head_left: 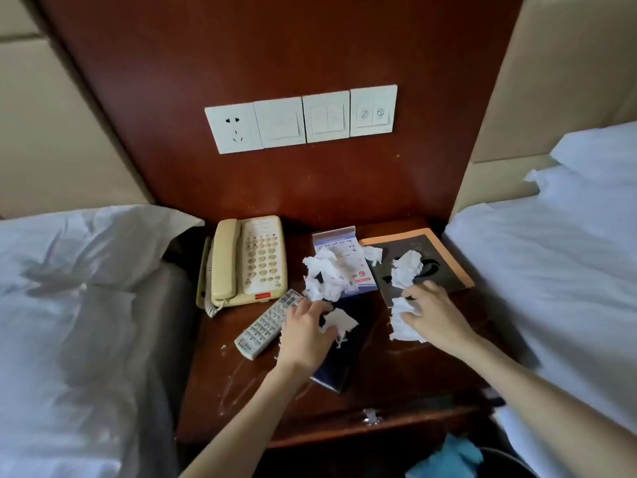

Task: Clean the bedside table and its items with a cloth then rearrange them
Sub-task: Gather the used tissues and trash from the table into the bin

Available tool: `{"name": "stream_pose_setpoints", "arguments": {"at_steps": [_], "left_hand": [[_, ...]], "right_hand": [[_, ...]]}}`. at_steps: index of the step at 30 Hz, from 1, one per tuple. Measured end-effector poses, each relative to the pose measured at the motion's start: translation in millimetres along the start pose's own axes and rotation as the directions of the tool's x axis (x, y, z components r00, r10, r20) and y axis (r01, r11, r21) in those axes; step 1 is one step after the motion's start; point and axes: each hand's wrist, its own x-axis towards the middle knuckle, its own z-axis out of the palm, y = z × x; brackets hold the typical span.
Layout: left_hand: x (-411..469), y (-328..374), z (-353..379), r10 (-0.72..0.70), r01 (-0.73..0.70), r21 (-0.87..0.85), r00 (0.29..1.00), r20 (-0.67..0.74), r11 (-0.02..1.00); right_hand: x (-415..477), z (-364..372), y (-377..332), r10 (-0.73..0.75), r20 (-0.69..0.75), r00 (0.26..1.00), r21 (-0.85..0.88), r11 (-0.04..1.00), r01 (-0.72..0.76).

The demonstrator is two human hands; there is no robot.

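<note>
The dark wooden bedside table (pixel 396 381) carries a cream telephone (pixel 248 260) at the back left and a grey remote control (pixel 265 322) in front of it. A blue-and-white card (pixel 344 250) and an orange-edged dark book (pixel 437 260) lie at the back right. Crumpled white tissues (pixel 324 277) are scattered over them, one more tissue wad (pixel 408 267) on the book. My left hand (pixel 305 332) grips a white tissue piece (pixel 339 320) above a dark blue booklet (pixel 339 367). My right hand (pixel 436 315) is closed on another crumpled tissue (pixel 401 322).
White beds flank the table, left bed (pixel 69 305) and right bed (pixel 551 270). A row of wall switches and a socket (pixel 300 120) sits on the wooden panel behind. A blue cloth (pixel 448 460) lies low at the front right. Small crumbs dot the tabletop.
</note>
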Motion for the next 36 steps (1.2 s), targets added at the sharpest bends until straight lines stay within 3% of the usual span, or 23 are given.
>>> {"name": "stream_pose_setpoints", "arguments": {"at_steps": [15, 22, 27, 32, 36], "left_hand": [[13.2, -23.9, 30.8, 0.346, -0.341, 0.069, 0.934, -0.085, 0.937], [8.8, -20.9, 30.2, 0.407, -0.395, 0.102, 0.888, -0.212, 0.913], [0.5, -9.2, 20.6, 0.446, -0.445, 0.080, 0.834, -0.326, 0.892], [-26.4, 18.9, 28.1, 0.520, -0.546, 0.046, 0.764, -0.383, 0.836], [-56.9, 39.5, 49.3, 0.608, -0.637, 0.069, 0.689, -0.394, 0.767]], "right_hand": [[15.0, 38.1, 25.5, -0.176, -0.094, 0.980, 0.088, 0.979, 0.184], [15.0, 43.8, 30.9, -0.249, -0.235, 0.940, 0.037, 0.964, 0.265], [7.4, 38.5, 26.9, -0.225, -0.422, 0.878, 0.151, 0.938, 0.313], [-23.3, 39.0, 25.9, -0.037, -0.558, 0.829, 0.540, 0.743, 0.396], [-74.8, 43.5, 40.6, 0.053, -0.618, 0.784, 0.642, 0.610, 0.465]]}}
